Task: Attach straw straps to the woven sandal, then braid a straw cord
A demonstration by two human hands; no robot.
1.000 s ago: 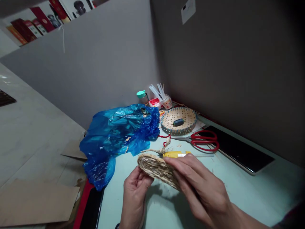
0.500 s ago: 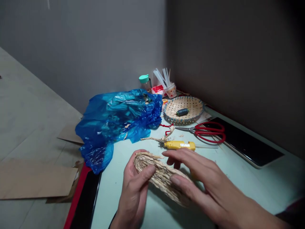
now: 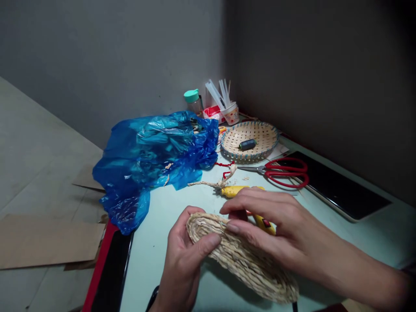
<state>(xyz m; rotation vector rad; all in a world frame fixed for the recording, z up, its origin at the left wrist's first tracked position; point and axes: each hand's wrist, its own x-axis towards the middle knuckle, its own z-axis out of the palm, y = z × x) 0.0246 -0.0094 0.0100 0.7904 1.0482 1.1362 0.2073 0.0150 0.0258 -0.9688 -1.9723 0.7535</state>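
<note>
My left hand (image 3: 190, 255) grips one end of a flat oval coil of straw braid (image 3: 242, 260), thumb across its upper face and fingers behind. At the coil's far edge, the thumb and index finger of my right hand (image 3: 269, 216) pinch the outer row of braid. The coil is tilted, its long side running down to the right. Just beyond my right hand lies a yellow glue gun (image 3: 230, 191), partly covered by the fingers. A short loose piece of braid (image 3: 206, 184) with red cord lies by its tip.
Red-handled scissors (image 3: 286, 173) and a black glossy panel (image 3: 344, 188) lie to the right. Behind are a shallow woven basket (image 3: 227, 151) holding a dark thread spool (image 3: 247, 144), a cup of translucent sticks (image 3: 231, 115) and a teal-lidded jar (image 3: 192, 102). A blue plastic bag (image 3: 130, 164) covers the left.
The straw coil has turned to show more of its face and reaches further right. My right thumb and index finger have moved from above the coil onto its far edge.
</note>
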